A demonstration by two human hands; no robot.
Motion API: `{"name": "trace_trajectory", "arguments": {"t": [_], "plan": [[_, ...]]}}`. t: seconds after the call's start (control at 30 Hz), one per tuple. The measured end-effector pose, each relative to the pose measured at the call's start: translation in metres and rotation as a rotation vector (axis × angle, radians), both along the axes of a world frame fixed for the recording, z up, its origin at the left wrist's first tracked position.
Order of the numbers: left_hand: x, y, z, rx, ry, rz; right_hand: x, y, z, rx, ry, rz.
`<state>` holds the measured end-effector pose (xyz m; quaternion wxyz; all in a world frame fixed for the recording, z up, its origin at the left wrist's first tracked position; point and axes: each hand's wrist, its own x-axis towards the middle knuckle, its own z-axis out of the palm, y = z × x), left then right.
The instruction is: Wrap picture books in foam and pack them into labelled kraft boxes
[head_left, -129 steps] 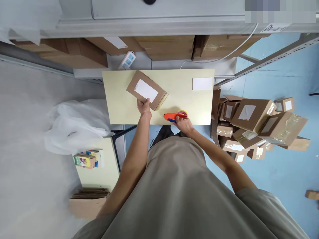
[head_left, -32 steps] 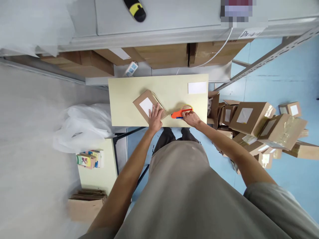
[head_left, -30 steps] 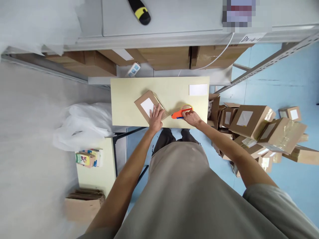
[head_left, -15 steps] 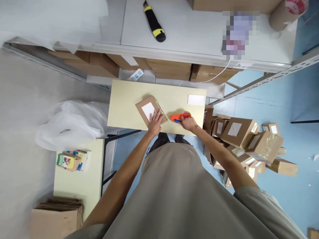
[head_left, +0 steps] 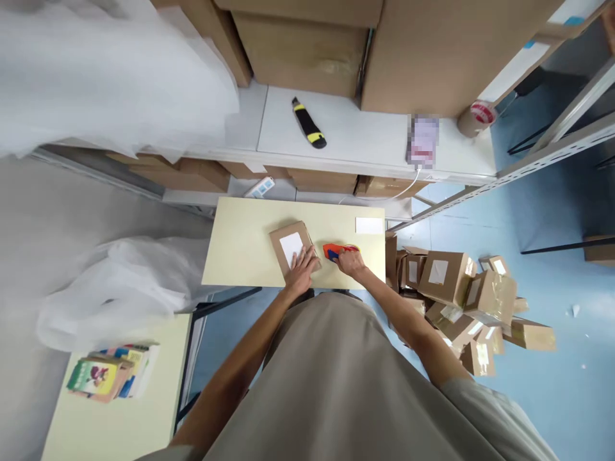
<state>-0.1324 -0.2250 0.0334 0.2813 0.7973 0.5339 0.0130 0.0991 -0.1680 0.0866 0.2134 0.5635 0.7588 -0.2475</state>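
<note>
A small cardboard box (head_left: 288, 238) with a white label lies on the pale yellow table (head_left: 240, 246). My left hand (head_left: 302, 267) rests flat on the box's near right part, fingers stretched out. My right hand (head_left: 350, 262) is closed on an orange tape dispenser (head_left: 332, 251) that sits just right of the box, its nose close to the box's right edge. Whether the dispenser touches the box I cannot tell.
A white label sheet (head_left: 369, 225) lies at the table's far right corner. A heap of taped cardboard boxes (head_left: 461, 294) covers the blue floor to the right. The shelf behind holds a black-and-yellow utility knife (head_left: 310, 123), a tape roll (head_left: 475, 116) and big cartons. A white plastic bag (head_left: 115, 294) lies left, books (head_left: 106, 378) lower left.
The camera tilted up, bringing the shelf and cartons into view. My right hand slid the tape dispenser left, closer to the box. My left hand stayed flat on the box.
</note>
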Motion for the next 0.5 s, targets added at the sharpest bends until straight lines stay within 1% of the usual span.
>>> {"name": "trace_trajectory", "arguments": {"t": [0.03, 0.1, 0.17, 0.23, 0.3, 0.37, 0.43, 0.5], "plan": [[0.002, 0.001, 0.004, 0.005, -0.006, 0.013, -0.001, 0.006, 0.008, 0.02, -0.001, -0.019], [0.009, 0.008, 0.015, 0.059, -0.048, 0.092, -0.002, 0.02, 0.028, 0.073, 0.017, -0.074], [0.022, 0.026, 0.034, 0.197, -0.128, 0.148, 0.0, 0.035, 0.056, 0.153, 0.058, -0.15], [0.04, 0.055, 0.063, 0.375, -0.23, 0.131, 0.002, 0.053, 0.092, 0.272, 0.105, -0.226], [0.059, 0.093, 0.099, 0.528, -0.304, 0.086, 0.005, 0.075, 0.13, 0.416, 0.141, -0.295], [0.078, 0.133, 0.135, 0.635, -0.347, 0.07, 0.007, 0.102, 0.165, 0.548, 0.175, -0.332], [0.094, 0.172, 0.165, 0.694, -0.373, 0.063, 0.01, 0.133, 0.192, 0.652, 0.208, -0.326], [0.106, 0.202, 0.188, 0.728, -0.386, 0.054, 0.013, 0.164, 0.205, 0.709, 0.222, -0.296]]}}
